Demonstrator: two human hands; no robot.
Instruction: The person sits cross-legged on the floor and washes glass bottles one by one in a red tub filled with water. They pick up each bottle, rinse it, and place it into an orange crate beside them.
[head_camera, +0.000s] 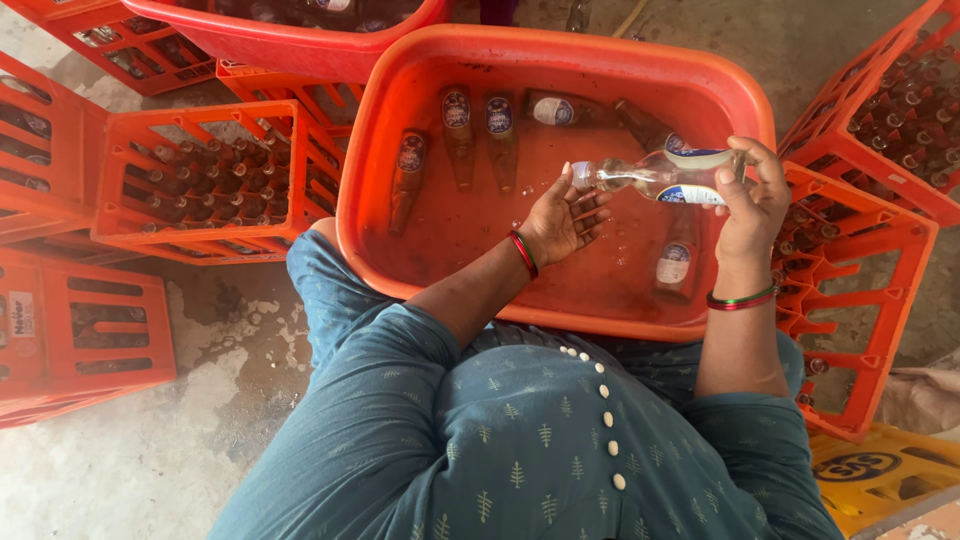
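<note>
My right hand (752, 200) grips a clear glass bottle (650, 178) by its labelled body, held sideways over a large orange plastic tub (380, 120). The bottle's mouth points left, toward my left hand (565, 218). That hand is open, palm up, fingers spread just below the mouth. The tub holds murky water with several brown and clear labelled bottles (457, 130) lying sunk along its far side and right side. Red and green bangles sit on both wrists.
Orange plastic crates (215, 180) packed with bottles stand to the left, more crates (880, 110) to the right. A second red tub (290, 35) sits at the top. A yellow crate (880, 470) is at lower right. The concrete floor is wet.
</note>
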